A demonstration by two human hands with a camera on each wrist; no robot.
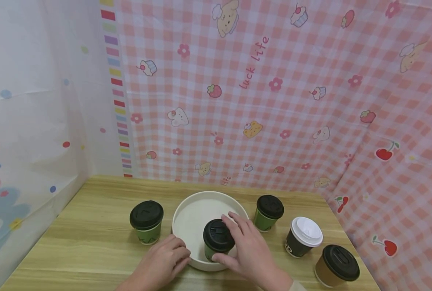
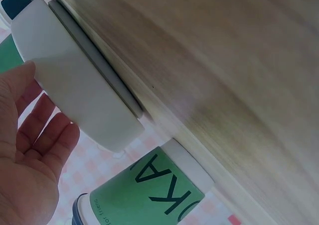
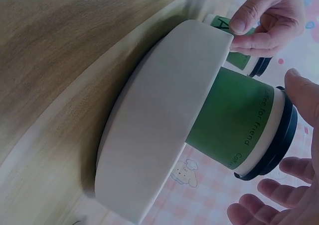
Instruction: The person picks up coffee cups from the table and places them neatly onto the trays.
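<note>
Head: cup (image 1: 218, 237) stands in the near-right part of the tray (image 1: 190, 220). My right hand (image 1: 250, 248) is around it, thumb and fingers spread. Left cup (image 1: 146, 222) and right cup (image 1: 268, 214) flank the tray – most room is inside it, behind the cup.
Left wrist: left hand (image 2: 35, 140) pinches the tray's rim; tray looks stiff.
Right wrist: cup's probably light, crushable paper; lid (image 3: 275, 145) maybe slick – I'd hold the green wall above the tray, gently.
</note>
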